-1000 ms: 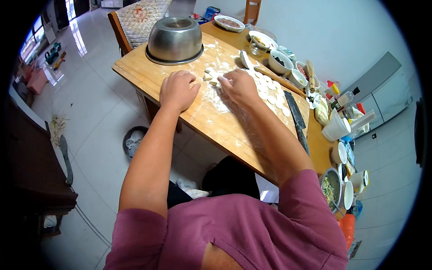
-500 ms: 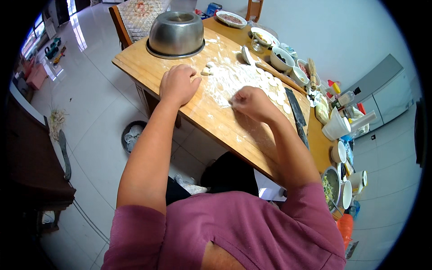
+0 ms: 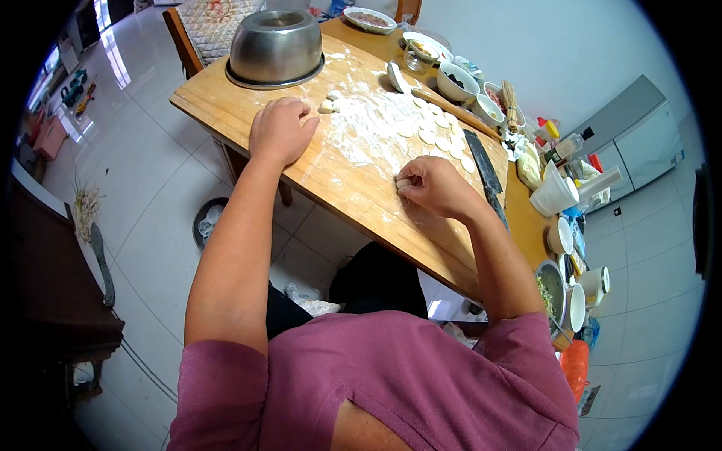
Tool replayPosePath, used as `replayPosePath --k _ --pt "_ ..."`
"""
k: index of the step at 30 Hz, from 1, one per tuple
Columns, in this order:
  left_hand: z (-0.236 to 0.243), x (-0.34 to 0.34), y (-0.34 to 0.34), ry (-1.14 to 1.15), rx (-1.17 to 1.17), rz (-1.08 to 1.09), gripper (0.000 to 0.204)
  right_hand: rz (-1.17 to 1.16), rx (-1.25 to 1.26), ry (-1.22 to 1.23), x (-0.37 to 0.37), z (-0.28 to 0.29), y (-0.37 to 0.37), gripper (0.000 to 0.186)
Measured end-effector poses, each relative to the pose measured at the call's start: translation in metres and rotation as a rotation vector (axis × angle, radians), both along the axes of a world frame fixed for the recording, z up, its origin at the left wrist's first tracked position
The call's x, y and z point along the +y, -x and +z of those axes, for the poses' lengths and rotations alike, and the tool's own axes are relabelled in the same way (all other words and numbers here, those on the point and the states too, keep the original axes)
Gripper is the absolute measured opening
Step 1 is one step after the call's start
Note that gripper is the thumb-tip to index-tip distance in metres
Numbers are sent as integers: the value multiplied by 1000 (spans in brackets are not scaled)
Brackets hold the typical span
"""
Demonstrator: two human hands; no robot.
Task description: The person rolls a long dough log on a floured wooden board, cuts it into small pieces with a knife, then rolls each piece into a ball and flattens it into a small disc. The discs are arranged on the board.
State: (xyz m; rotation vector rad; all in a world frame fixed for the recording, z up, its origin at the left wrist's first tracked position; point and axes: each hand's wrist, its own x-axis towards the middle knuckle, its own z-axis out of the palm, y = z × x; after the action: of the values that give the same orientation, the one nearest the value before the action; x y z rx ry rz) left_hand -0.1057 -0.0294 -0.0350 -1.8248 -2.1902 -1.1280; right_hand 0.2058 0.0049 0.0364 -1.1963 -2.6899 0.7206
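Note:
My right hand (image 3: 438, 186) is closed in a pinch over the wooden board (image 3: 316, 169), with a small pale dough piece (image 3: 404, 183) at its fingertips. Flour (image 3: 368, 131) lies scattered beyond it. My left hand (image 3: 282, 133) rests palm down near the board's front left edge, its fingers bent and its thumb apart; nothing shows in it. A few small dough lumps (image 3: 329, 104) sit just to its right. Flat round dough discs (image 3: 440, 128) are spread at the right of the flour. Behind them is a wooden rolling pin (image 3: 459, 111).
An upturned metal basin (image 3: 276, 49) stands at the board's far left. A dark flat strip (image 3: 485, 171) lies along the right side. White bowls (image 3: 457, 81), bottles and a metal bowl of chopped greens (image 3: 551, 293) crowd the table beyond. A bin (image 3: 208, 224) stands on the floor.
The whole view has shifted slightly. Over the board, my right hand has moved right and toward me, and the dough piece in its fingers now shows. My left hand has stayed on the board.

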Motion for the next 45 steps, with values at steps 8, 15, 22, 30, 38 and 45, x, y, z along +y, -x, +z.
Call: replayPosePath --k 8,15,22,30,38,45 --pt "2 -3 -1 23 -15 -1 32 115 -245 -182 -1 9 3 34" --pt "2 0 -2 -9 -14 -17 29 374 -163 -429 -12 -7 14 96" --pt "0 -1 -3 -20 8 4 29 416 -216 -424 -12 -34 24 107" --pt "3 -4 -5 -29 66 -15 34 298 -156 -449 -21 -46 29 101" --pt "3 1 0 37 9 -40 33 235 190 -268 10 -59 17 78" --pt "2 -2 -5 24 0 12 32 78 -204 -556 61 -45 -5 69"
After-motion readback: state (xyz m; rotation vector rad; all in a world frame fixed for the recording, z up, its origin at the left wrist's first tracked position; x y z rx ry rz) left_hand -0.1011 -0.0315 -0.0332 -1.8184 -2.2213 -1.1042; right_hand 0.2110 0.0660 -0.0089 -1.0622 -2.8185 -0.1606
